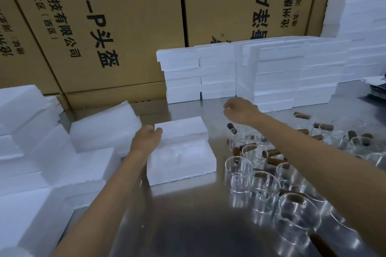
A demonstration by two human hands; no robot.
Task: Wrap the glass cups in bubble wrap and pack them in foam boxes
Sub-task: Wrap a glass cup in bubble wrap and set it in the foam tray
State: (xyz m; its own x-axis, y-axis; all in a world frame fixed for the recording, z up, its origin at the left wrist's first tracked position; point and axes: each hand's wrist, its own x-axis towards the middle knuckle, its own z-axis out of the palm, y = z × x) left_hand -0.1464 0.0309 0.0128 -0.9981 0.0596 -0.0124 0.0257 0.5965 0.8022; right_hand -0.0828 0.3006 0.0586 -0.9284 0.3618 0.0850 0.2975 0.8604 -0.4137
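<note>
From the head camera you look down on a reflective steel table (pixel 188 225) pushed against a wall of tall brown cardboard cartons (pixel 117 27) printed with large black characters. Along the back edge stand stacks of white foam boxes (pixel 261 73), rising higher toward the right corner, and more foam pieces (pixel 37 152) are piled loosely at your left. In the middle of the table sits one foam box (pixel 183 160) with its lid (pixel 180 128) lying tilted across its far end. Your left hand (pixel 147 139) rests against the left edge of that lid, thumb and fingertips touching the foam, fingers only loosely bent. Your right hand (pixel 240 110) hangs in the air above the table beyond the box, near the back stacks, fingers relaxed and holding nothing. The glass cups (pixel 265 181) with brown wooden handles crowd the table at your right, some upright, none wrapped, all apart from the foam box.
</note>
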